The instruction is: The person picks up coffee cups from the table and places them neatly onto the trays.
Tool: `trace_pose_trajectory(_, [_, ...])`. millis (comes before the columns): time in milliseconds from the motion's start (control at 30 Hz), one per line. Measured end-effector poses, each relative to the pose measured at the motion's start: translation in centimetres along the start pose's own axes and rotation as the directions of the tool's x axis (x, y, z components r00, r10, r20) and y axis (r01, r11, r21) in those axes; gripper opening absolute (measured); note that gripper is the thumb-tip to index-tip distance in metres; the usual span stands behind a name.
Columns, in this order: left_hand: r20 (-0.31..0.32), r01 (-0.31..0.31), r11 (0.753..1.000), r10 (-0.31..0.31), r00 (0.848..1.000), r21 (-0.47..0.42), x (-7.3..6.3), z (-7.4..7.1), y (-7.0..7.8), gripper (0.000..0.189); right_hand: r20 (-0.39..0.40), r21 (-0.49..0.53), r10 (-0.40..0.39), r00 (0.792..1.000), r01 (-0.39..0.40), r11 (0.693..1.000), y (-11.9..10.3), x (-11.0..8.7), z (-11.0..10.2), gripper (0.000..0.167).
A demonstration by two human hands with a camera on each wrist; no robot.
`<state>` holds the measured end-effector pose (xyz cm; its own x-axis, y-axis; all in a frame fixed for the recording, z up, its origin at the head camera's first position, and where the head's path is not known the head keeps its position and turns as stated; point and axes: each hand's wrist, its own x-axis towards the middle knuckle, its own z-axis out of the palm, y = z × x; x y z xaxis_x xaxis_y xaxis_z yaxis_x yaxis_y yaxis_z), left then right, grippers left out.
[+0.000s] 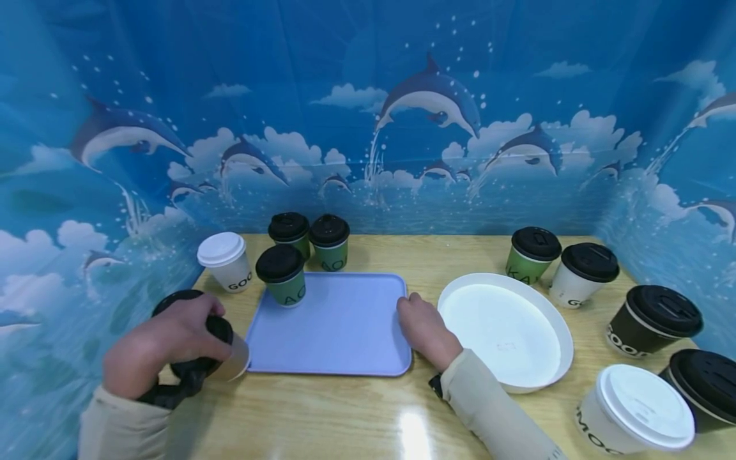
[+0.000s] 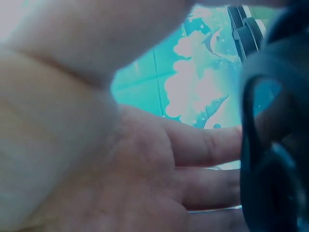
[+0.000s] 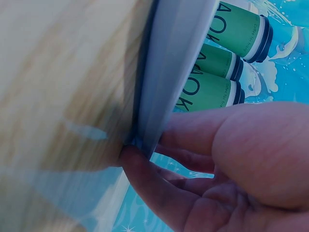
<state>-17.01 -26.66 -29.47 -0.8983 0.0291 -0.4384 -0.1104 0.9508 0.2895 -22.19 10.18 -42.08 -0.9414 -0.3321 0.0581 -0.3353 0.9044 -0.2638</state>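
My left hand (image 1: 172, 338) reaches over a black-lidded paper cup (image 1: 234, 361) by the near left corner of the lavender tray (image 1: 345, 332) and grips it round the lid. Much of that cup is hidden under the hand; its black lid (image 2: 275, 145) fills the right side of the left wrist view. Behind the hand another black lid (image 1: 175, 299) shows. My right hand (image 1: 425, 329) pinches the tray's right rim (image 3: 174, 63) between thumb and fingers. One green cup (image 1: 285, 287) with a black lid stands on the tray's far left corner.
Two green cups (image 1: 330, 246) and a white-lidded cup (image 1: 225, 262) stand behind the tray. Right of it lies a round white tray (image 1: 500, 377). Along the right side are a green cup (image 1: 526, 262), a white cup (image 1: 575, 284), black cups (image 1: 638, 332) and a large white-lidded cup (image 1: 609, 415).
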Motion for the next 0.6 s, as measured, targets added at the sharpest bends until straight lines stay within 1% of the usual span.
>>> trace_pose_trajectory(100, [-0.028, -0.042, 0.999, 0.042, 0.999, 0.018, 0.0, 0.0, 0.3, 0.071, 0.005, 0.001, 0.005, 1.0, -0.005, 1.0, -0.1, 0.0, -0.1, 0.016])
trace_pose_trajectory(300, [-0.076, -0.109, 0.994, 0.11, 0.991, 0.016, 0.1, 0.2, 0.8, 0.075, 0.002, -0.008, 0.002, 1.0, -0.002, 1.0, -0.1, 0.1, 0.0, 0.015])
trace_pose_trajectory(600, [-0.139, -0.226, 0.974, 0.225, 0.964, 0.004, 0.2, 0.8, 1.7, 0.073, 0.008, -0.01, 0.005, 1.0, -0.005, 1.0, 0.0, 0.1, 0.0, 0.014])
